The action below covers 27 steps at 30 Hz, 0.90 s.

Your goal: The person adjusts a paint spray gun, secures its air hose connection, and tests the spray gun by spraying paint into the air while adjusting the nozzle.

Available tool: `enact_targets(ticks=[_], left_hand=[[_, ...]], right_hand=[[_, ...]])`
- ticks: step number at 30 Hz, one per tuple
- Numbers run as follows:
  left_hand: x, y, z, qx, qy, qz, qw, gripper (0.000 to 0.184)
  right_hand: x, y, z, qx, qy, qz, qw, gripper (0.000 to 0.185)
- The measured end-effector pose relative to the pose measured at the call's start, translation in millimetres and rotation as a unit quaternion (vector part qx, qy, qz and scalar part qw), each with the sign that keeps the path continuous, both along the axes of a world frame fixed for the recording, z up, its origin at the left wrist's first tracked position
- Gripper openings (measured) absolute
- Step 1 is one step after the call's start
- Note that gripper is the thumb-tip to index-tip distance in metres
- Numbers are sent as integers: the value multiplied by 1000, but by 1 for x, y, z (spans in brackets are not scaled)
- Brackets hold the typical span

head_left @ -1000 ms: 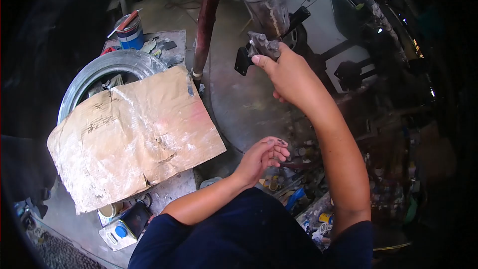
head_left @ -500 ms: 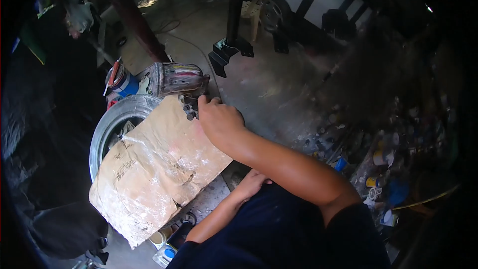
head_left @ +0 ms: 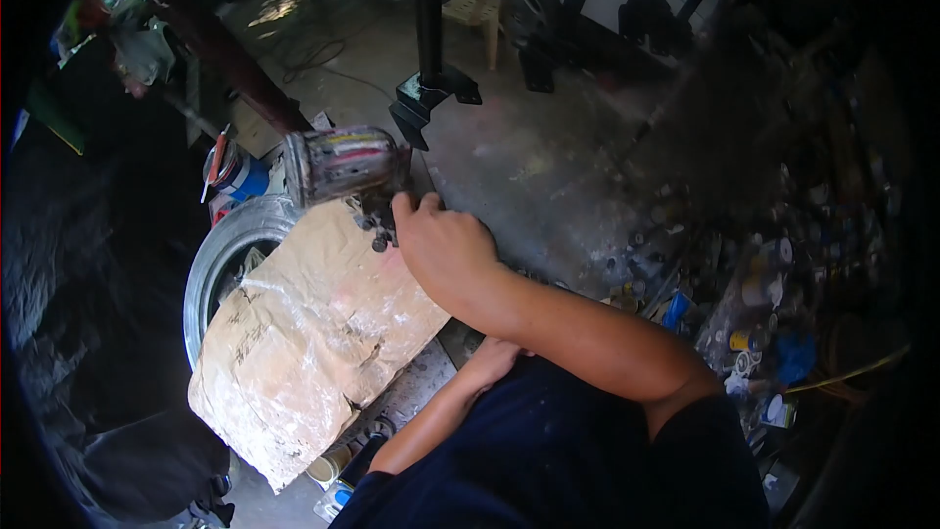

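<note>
My right hand [head_left: 446, 243] is closed round a spray gun [head_left: 375, 225] whose paint-stained metal cup [head_left: 348, 165] lies tilted on its side, pointing left. The gun is over the upper right edge of a creased cardboard sheet [head_left: 304, 333] with white smears. Beneath the cardboard, a grey ring-shaped part [head_left: 211, 269] shows at the left. My left hand [head_left: 496, 358] is close against my dark shirt, below my right forearm; its fingers are mostly hidden.
A blue can [head_left: 245, 176] with a red-handled tool stands behind the ring. Black metal brackets [head_left: 431, 93] hang or stand ahead, near a plastic chair [head_left: 475, 15]. A dark red post [head_left: 230, 54] rises at upper left. Cans and clutter [head_left: 749, 338] lie at right.
My right hand has swung left and down with the spray gun, from the upper right to over the cardboard, and its cup has tipped sideways. My left hand has drawn in to my shirt.
</note>
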<state>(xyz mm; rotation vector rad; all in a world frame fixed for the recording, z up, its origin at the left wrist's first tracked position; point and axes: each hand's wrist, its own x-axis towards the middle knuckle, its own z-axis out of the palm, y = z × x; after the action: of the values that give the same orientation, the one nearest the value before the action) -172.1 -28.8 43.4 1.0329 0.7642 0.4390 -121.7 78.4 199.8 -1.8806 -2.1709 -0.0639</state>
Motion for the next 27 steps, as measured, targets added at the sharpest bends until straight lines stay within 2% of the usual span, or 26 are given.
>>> enact_targets(ticks=[2, 5, 8, 11, 14, 17, 18, 19, 21, 24, 27], left_hand=[[1, 1, -2, 1, 7, 4, 1000, 22], [1, 1, -7, 40, 20, -9, 999, 23], [5, 0, -1, -18, 17, 12, 1000, 23], [0, 8, -1, -81, -18, -28, 996, 24], [0, 12, -19, -64, -45, -52, 996, 24], [-3, 11, -28, -48, -25, -39, 998, 23], [-4, 9, -36, -43, -23, -36, 998, 23], [-5, 5, -51, -50, -28, -24, 998, 23], [2, -5, -88, -60, -44, 2, 997, 22], [20, -25, -137, -17, 55, 39, 998, 22], [44, -63, -223, 56, 144, 66, 986, 24]], right_hand=[[6, -5, -9, -47, 33, 21, 998, 24], [13, -4, -15, -46, 58, 26, 997, 22], [24, -6, 4, -32, 82, 30, 996, 23], [45, -8, 12, -64, 170, 19, 983, 36], [71, -17, -16, 30, 319, 6, 947, 46], [94, -20, -58, 145, 369, -22, 918, 47], [103, -22, -67, 101, 368, -57, 922, 44], [112, -16, -94, 129, 366, -66, 919, 43], [123, -4, -133, 124, 452, -81, 880, 41], [132, 16, -169, 161, 443, -42, 881, 38], [140, 39, -195, 215, 362, 29, 906, 34]])
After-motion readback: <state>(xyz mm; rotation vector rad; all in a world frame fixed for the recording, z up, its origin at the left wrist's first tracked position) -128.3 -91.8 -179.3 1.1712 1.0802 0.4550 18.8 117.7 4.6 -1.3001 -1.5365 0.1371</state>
